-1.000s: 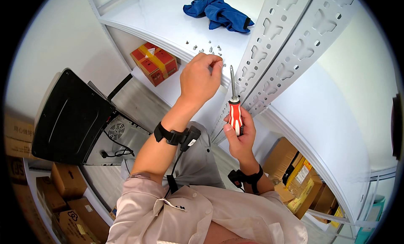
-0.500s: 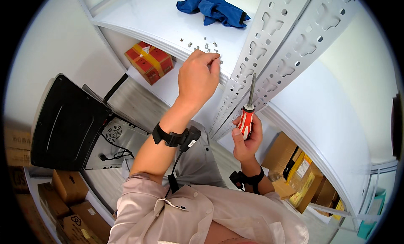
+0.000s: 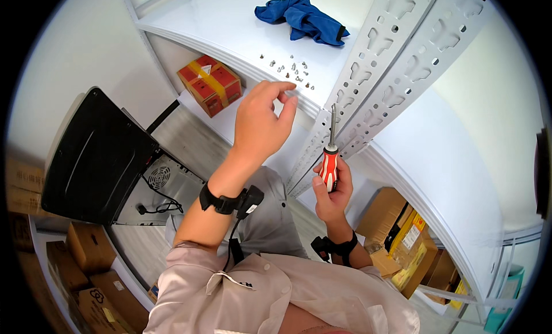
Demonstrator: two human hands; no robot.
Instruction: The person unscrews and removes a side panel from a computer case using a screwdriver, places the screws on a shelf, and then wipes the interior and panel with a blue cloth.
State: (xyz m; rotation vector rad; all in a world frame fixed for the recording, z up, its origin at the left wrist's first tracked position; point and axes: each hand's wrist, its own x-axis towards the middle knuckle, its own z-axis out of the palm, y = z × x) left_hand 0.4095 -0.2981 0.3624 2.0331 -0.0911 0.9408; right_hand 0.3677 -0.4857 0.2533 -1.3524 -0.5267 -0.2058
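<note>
My left hand (image 3: 263, 120) is held just before the front edge of the white upper shelf (image 3: 213, 26), palm side turned away. A gap shows between its thumb and index finger, with nothing visible in it; the other fingers are mostly hidden. Just beyond the fingertips, several small metal screws (image 3: 298, 70) lie scattered on the shelf. My right hand (image 3: 334, 197) is wrapped round the red and white handle of a screwdriver (image 3: 330, 164). Its metal shaft points up, the tip in front of the perforated white shelf post (image 3: 374, 75).
A crumpled blue cloth (image 3: 302, 20) lies farther back on the shelf. Below stands a red box with yellow tape (image 3: 210, 85). To the left is a black-panelled appliance (image 3: 98, 161) with a vent and loose cable. Cardboard boxes (image 3: 118, 296) fill the lower left; an open carton (image 3: 385, 219) sits lower right.
My left hand has drawn back from the screws toward me, and its thumb and index finger have parted. The screwdriver in my right hand has shifted slightly left. The view has tilted a little.
</note>
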